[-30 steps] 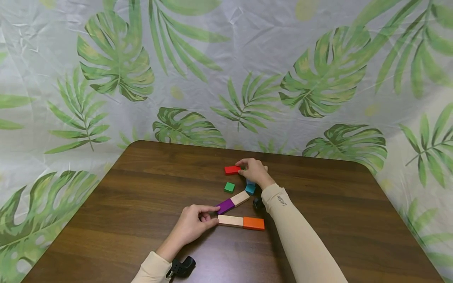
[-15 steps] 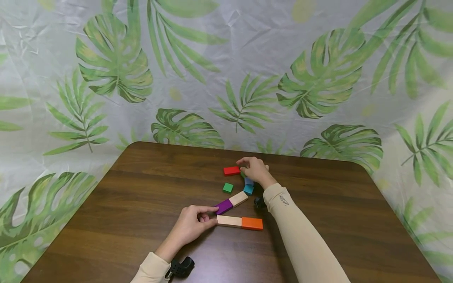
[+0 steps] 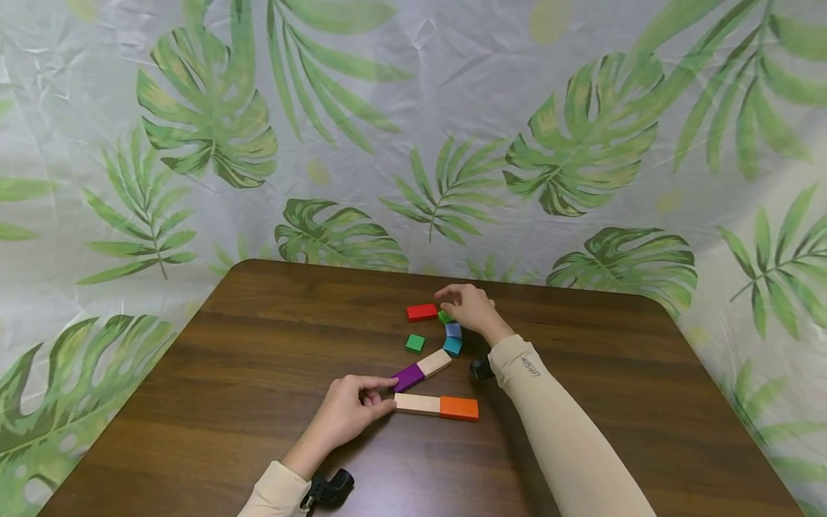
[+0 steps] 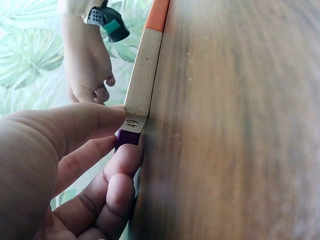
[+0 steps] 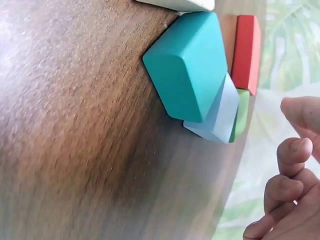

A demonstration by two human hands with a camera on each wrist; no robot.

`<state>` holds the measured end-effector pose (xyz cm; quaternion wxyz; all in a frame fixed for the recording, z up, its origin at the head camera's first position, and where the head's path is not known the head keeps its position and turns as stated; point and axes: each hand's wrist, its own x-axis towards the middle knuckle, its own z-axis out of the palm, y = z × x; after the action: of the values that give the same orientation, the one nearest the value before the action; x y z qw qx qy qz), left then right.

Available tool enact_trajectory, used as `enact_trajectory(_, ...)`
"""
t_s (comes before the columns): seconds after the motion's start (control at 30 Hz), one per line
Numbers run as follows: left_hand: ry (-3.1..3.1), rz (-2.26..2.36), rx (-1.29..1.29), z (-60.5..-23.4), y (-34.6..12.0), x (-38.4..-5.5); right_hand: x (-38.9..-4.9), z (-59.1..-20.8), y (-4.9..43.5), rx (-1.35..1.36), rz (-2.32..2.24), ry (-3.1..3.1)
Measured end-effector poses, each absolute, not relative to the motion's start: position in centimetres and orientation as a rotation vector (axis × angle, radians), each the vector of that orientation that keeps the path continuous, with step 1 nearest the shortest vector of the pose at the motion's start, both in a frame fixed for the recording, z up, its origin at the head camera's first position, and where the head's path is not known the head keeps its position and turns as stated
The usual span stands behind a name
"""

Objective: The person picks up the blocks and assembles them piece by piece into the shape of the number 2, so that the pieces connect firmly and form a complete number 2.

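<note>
My left hand (image 3: 352, 409) touches two blocks at their left ends. Its index finger reaches the purple block (image 3: 408, 377) and its thumb lies at the end of a plain wooden block (image 3: 416, 404), which bears "49" in the left wrist view. An orange block (image 3: 459, 408) continues that lower row. From the purple block, another plain block (image 3: 434, 364), a teal block (image 3: 452, 347), a light blue block (image 3: 453, 330), a green block (image 3: 444, 317) and a red block (image 3: 422, 312) follow in a curve. My right hand (image 3: 472, 309) hovers by the green block, fingers loose, holding nothing.
A separate green block (image 3: 416, 343) lies inside the curve. The brown wooden table (image 3: 291, 323) has its far edge just behind the right hand. A leaf-patterned cloth (image 3: 452, 93) hangs behind it. A black wrist camera (image 3: 332, 488) sits at the left wrist.
My right hand has drawn slightly back and right from the red block, uncovering the green and light blue blocks. The left hand stays in place.
</note>
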<state>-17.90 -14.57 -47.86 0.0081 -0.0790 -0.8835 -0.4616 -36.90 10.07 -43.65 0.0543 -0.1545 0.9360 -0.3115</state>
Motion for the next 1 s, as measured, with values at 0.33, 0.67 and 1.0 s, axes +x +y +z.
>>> enact_trajectory(0.33, -2.756, -1.454, -0.238, -47.9, -14.7, -17.9, -35.5, -43.2, 9.9, -0.611, -0.934, 2.782)
enact_trajectory(0.67, -2.760, -1.442, -0.248, -47.8, -14.6, -17.9, -34.0, -43.9, 9.1, -0.628, -0.863, 2.718)
enact_trajectory(1.0, -2.764, -1.432, -0.258, -47.9, -14.6, -17.9, -32.6, -43.8, 8.2, -0.643, -0.732, 2.761)
